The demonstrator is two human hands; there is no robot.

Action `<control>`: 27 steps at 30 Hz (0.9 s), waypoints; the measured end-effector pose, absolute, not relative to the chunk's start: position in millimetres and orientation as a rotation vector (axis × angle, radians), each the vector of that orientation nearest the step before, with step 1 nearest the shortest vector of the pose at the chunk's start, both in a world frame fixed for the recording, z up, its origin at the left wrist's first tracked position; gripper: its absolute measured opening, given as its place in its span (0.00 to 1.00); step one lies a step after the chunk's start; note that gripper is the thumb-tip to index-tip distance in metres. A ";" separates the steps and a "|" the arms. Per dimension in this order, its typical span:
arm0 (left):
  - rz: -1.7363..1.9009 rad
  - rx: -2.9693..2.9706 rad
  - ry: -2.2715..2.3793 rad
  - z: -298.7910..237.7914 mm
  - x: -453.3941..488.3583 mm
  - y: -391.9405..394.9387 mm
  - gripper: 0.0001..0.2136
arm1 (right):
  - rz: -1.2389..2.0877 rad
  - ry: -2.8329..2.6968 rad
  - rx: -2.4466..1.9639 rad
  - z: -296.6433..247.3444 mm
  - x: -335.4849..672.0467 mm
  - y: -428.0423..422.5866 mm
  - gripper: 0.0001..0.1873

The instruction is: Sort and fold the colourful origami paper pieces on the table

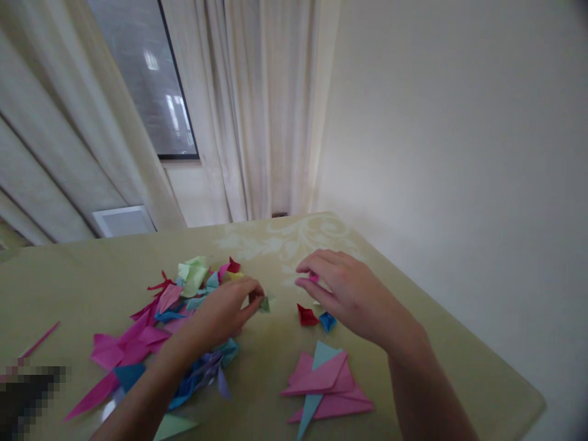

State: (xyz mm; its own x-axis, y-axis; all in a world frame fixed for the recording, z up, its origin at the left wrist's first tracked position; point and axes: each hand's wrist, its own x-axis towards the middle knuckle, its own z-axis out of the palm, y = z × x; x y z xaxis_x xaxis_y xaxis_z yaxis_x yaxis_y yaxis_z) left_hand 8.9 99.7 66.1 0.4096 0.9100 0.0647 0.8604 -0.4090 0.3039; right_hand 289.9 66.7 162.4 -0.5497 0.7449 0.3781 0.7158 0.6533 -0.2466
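Observation:
My left hand (239,306) pinches a small green folded-paper piece (265,304) between thumb and fingertips, just above the table. Behind and below it spreads a heap of colourful origami pieces, among them a pale green one (193,274) and magenta ones (133,343). My right hand (342,291) is open over the table, thumb and fingers apart. A small pink paper piece (313,277) shows in the gap between them; whether it is touched I cannot tell. Under this hand lie a red folded piece (307,315) and a blue one (327,321), with a pale piece partly hidden.
Nearer me lies a stack of pink folded papers (337,386) with a light blue strip (313,404) across it. A thin pink stick (41,339) is at the left. A wall (459,184) runs along the table's (441,367) right side; curtains (248,110) hang behind.

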 end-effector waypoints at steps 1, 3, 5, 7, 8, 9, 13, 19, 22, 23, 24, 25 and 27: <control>0.425 2.426 1.461 69.9 16.6 94.6 0.09 | 0.107 -2.460 -1.131 159.8 285.0 68.3 0.05; 0.566 2.384 1.326 76.3 30.5 84.5 0.08 | 0.162 -2.555 -1.096 153.3 274.6 71.9 0.06; 0.672 2.346 1.271 80.7 40.6 76.0 0.07 | 0.222 -2.635 -1.093 147.0 265.9 75.1 0.05; 0.759 2.319 1.269 83.3 46.6 70.2 0.06 | 0.266 -2.676 -1.132 142.8 260.5 77.4 0.05; 0.786 2.317 1.278 83.7 48.2 68.7 0.06 | 0.274 -2.688 -1.145 141.6 259.1 78.2 0.05; 0.797 2.320 1.287 83.5 48.7 68.3 0.06 | 0.272 -2.694 -1.149 140.9 258.6 78.8 0.05; 0.805 2.357 1.397 72.8 34.7 84.7 0.11 | 0.237 -2.685 -1.191 140.3 263.1 83.4 0.07; 0.297 2.467 1.922 33.3 -17.1 142.4 0.15 | 0.168 -2.633 -1.615 123.6 275.3 110.2 0.09; 0.144 2.465 1.968 16.3 -24.7 158.8 0.14 | 0.189 -2.617 -1.770 104.7 278.0 128.8 0.11; 0.113 2.463 1.974 12.4 -23.7 161.9 0.14 | 0.202 -2.614 -1.803 98.8 278.6 134.0 0.12; 0.083 2.462 1.978 9.4 -21.9 164.3 0.13 | 0.212 -2.609 -1.827 93.9 279.2 138.3 0.12; 0.058 2.461 1.980 7.4 -19.6 166.1 0.13 | 0.220 -2.603 -1.851 90.4 280.1 141.4 0.11; 0.021 2.457 1.975 5.7 -15.7 168.7 0.10 | 0.225 -2.578 -1.892 88.4 282.5 143.9 0.10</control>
State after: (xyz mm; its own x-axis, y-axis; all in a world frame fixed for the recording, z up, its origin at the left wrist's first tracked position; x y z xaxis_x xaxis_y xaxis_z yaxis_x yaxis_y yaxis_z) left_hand -15.7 168.7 5.7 0.2149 0.9765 0.0174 0.9766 -0.2149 -0.0001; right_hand 282.5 143.9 88.4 -0.3017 0.9439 -0.1342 0.9529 0.2939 -0.0748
